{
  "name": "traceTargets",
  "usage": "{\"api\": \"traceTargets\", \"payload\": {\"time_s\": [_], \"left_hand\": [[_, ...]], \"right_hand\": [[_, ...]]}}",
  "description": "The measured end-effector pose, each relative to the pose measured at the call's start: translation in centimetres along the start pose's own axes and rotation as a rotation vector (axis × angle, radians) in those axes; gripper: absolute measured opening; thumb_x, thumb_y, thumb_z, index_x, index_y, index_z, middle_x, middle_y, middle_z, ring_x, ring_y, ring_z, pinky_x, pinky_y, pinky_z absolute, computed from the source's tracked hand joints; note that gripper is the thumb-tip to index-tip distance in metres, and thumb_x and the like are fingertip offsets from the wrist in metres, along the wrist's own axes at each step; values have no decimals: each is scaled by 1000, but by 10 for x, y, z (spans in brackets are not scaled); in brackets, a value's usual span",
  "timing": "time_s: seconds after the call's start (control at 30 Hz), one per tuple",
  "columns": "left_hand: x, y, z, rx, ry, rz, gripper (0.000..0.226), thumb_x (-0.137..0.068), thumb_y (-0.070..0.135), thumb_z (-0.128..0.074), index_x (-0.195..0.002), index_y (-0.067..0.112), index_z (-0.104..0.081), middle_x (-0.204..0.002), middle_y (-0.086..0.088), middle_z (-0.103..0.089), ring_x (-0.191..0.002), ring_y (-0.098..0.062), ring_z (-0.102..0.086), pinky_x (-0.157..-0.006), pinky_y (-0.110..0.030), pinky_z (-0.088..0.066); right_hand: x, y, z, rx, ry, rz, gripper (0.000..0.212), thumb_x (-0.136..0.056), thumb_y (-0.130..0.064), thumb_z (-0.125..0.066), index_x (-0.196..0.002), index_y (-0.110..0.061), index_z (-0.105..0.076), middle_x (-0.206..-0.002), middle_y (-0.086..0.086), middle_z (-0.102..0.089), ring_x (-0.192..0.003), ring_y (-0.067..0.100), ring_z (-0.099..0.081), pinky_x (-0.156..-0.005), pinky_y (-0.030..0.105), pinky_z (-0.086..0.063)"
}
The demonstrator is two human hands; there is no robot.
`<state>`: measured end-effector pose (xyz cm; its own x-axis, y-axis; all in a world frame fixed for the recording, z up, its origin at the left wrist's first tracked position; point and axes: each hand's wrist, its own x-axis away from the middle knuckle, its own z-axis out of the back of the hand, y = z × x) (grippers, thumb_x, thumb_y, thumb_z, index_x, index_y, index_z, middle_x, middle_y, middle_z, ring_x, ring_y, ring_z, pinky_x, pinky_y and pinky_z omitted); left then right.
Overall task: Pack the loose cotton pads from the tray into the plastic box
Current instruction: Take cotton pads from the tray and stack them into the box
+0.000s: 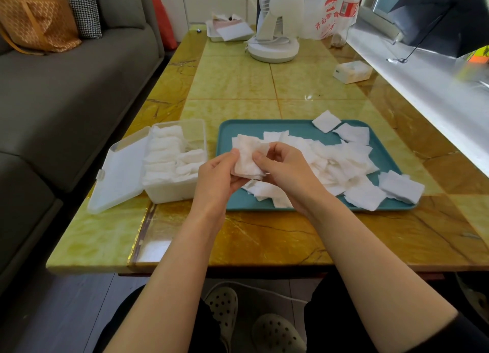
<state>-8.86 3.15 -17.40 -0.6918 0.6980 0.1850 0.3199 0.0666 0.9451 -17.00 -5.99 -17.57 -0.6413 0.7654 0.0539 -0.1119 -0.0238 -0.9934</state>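
Forearms fill the lower frame, pale clogs [223,306] on the floor beneath. Left hand [215,173] and right hand [284,170] both pinch one small stack of cotton pads [247,159], held above the near-left part of the teal tray [264,127], thumbs on the face turned to the camera. Pads: white, square, thin, edges faintly fuzzy. Judged very light, soft, limp singly; likely to fan or slip unless squared up and gripped by opposite edges as a bundle. Loose pads [344,162] heaped across the tray, a few lapping over its far and right rims. Plastic box [169,192] just left of the tray on the table [238,80], translucent, lid [121,173] hinged open leftward. Rows of pads stand on edge inside; far-right corner not yet filled.
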Motion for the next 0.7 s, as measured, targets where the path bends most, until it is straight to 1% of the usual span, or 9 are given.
{"api": "traceTargets", "payload": {"time_s": [0.07, 0.2, 0.3, 0.5, 0.6, 0.63, 0.7], "left_hand": [[-1, 0, 0, 6, 2, 4, 25, -99, 17, -45, -91, 11, -68, -92, -9, -72, -87, -16, -70, -82, -29, -55], [-2, 0, 0, 39, 10, 17, 25, -100, 17, -44, -94, 11, -67, -99, -13, -71, -93, -20, -69, -85, -32, -55], [-2, 0, 0, 32, 22, 17, 24, -99, 18, -44, -95, 11, -67, -101, -14, -71, -94, -21, -69, -85, -32, -55], [0, 1, -2, 8, 101, 6, 23, -96, 15, -48, -84, 11, -68, -93, -12, -70, -90, -19, -67, -81, -28, -56], [-2, -1, -3, -20, 141, -16, 23, -95, 11, -49, -81, 6, -66, -87, -10, -68, -86, -17, -66, -77, -25, -57], [-2, -2, -3, -32, 146, -29, 21, -94, 10, -48, -82, 4, -64, -86, -11, -66, -85, -17, -64, -75, -24, -57], [-2, -3, -4, -42, 145, -58, 17, -93, 7, -47, -87, 5, -63, -86, -13, -61, -83, -17, -62, -74, -23, -56]], "right_hand": [[0, 0, 0, 9, -2, 5, 13, -91, -15, -60, -100, -6, -62, -90, 3, -60, -90, 20, -61, -87, 39, -52], [-1, 0, -1, 8, -7, 8, 14, -91, -15, -59, -102, -7, -62, -100, 10, -64, -102, 26, -63, -91, 41, -53], [-1, 0, 0, -16, -16, 2, 15, -91, -14, -60, -104, -8, -62, -102, 11, -65, -102, 25, -64, -90, 43, -54], [1, -1, 0, -15, -11, -1, 14, -91, -13, -60, -104, -7, -62, -103, 13, -66, -100, 25, -65, -86, 39, -56], [0, 0, -3, 14, 17, 13, 16, -91, -13, -59, -105, -6, -62, -104, 11, -66, -100, 23, -64, -89, 39, -54], [1, -1, -3, 28, 28, 20, 16, -91, -13, -59, -105, -6, -62, -103, 9, -66, -99, 22, -64, -89, 39, -54], [2, -2, -5, 48, 45, 44, 15, -92, -13, -58, -105, -7, -62, -102, 7, -65, -97, 19, -63, -88, 35, -53]]}}
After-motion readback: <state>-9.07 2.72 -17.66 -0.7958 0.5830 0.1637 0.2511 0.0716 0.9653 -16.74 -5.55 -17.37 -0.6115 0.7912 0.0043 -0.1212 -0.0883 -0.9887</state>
